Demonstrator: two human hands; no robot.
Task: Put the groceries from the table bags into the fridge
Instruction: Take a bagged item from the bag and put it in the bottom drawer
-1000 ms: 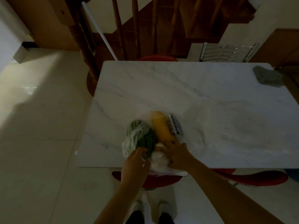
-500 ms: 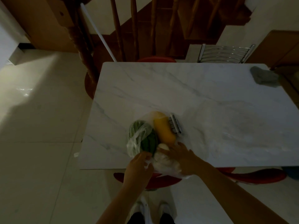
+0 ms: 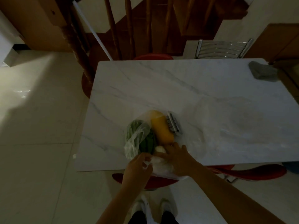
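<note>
A thin clear plastic bag (image 3: pixel 163 167) lies at the near edge of the white marble table (image 3: pixel 194 94). Beside it are green leafy vegetables (image 3: pixel 145 141) in their own clear wrap, a long yellow-orange item (image 3: pixel 162 128) and a small silver ribbed object (image 3: pixel 174 124). A pale round item (image 3: pixel 160 149) shows at the bag's mouth. My left hand (image 3: pixel 137 167) pinches the bag's near-left edge. My right hand (image 3: pixel 178 157) rests on the bag's right side, fingers curled into the plastic.
A red chair seat (image 3: pixel 242 172) sits under the near table edge, another red chair (image 3: pixel 152 56) at the far side, and a chrome chair back (image 3: pixel 223 48) far right. A grey cloth (image 3: pixel 262 71) lies on the far right corner. Tiled floor (image 3: pixel 40 143) spreads left.
Both hands have drawn slightly toward me with the bag's plastic, and the bag's near end now hangs over the table edge. The groceries have barely shifted.
</note>
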